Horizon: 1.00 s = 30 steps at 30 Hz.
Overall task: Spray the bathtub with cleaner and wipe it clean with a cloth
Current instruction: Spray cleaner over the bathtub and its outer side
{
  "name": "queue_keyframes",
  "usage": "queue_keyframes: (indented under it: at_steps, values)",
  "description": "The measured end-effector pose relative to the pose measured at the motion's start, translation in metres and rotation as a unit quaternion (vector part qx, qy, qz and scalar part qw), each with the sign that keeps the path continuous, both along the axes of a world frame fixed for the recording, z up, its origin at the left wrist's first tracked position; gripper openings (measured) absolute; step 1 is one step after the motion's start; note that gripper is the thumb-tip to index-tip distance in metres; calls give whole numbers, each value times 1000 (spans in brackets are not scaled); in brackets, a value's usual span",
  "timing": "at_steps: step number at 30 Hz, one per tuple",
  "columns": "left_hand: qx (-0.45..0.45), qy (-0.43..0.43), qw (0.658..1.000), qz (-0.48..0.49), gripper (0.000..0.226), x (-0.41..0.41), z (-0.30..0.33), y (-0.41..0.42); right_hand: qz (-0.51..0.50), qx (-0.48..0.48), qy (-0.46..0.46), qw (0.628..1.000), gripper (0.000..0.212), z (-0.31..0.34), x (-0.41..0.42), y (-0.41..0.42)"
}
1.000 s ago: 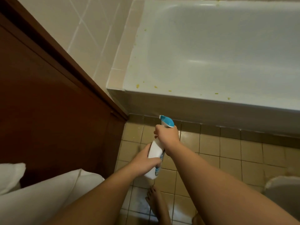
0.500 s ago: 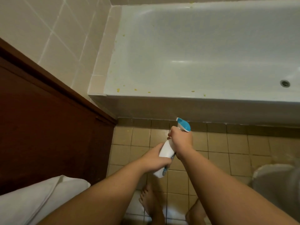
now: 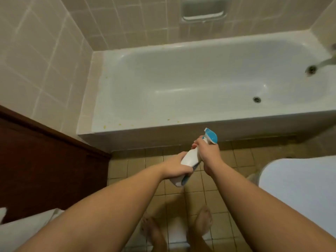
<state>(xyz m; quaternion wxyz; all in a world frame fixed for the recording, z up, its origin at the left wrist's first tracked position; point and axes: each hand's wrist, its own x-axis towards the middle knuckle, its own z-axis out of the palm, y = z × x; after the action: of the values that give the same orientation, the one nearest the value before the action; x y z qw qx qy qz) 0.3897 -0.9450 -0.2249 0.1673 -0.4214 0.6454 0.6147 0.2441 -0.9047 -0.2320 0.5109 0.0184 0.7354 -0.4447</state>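
Hands meet in front of the person, over the tan tiled floor [image 3: 241, 160] and short of the tub. White plastic spray bottle with a blue trigger head [image 3: 190, 158] is held between them, tilted, nozzle end up and toward the tub, base down toward the person.

Left hand [image 3: 177, 167]: fingers curled round the lower body of the bottle, gripping it from the left side. Right hand [image 3: 207, 151]: closed round the neck just under the blue head; whether a finger lies on the trigger cannot be told from this angle.

White enamel bathtub [image 3: 181, 113] runs across the upper half of the view, well apart from the bottle. Small yellowish specks [image 3: 104, 126] dot its near rim, mostly toward the left corner, with a few more further right. Round metal drain [image 3: 256, 99] sits in the tub floor at the right end; a second round fitting [image 3: 311, 69] is on the end wall above it, beside a metal spout [image 3: 327, 61].

Beige wall tiles [image 3: 45, 51] surround the tub on the left and back. Recessed ceramic soap dish [image 3: 203, 10] is set in the back wall. Dark brown wooden panel [image 3: 45, 160] stands at left. White toilet lid [image 3: 300, 188] at right edge. Bare feet [image 3: 203, 220] on the floor below, with something white between them; too blurred to name. White fabric [image 3: 21, 231] at lower left.
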Motion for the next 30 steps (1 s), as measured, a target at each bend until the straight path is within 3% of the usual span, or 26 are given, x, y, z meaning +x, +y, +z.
queue_keyframes:
  at_steps: [4, 9, 13, 15, 18, 30]
  values:
    - [-26, 24, 999, -18, 66, -42, 51, 10, -4, -43, 11, 999, 31, 56, -40, 17]
    - [-46, 58, 997, -36, 72, -86, 103, 26, 2, -101, 45, 994, 46, 116, -83, 48]
    - [-51, 98, 991, -68, 68, -116, 132, 28, -7, -132, 58, 989, 33, 151, -113, 66]
    - [-46, 115, 990, -72, 67, -129, 142, 26, -4, -147, 94, 985, 23, 166, -125, 70]
    - [-46, 154, 983, -84, 77, -152, 151, 18, -4, -153, 182, 971, 27, 188, -140, 72]
    - [-98, 272, 915, -280, 70, -234, 192, -16, -246, -139, 311, 908, 30, 249, -162, 70]
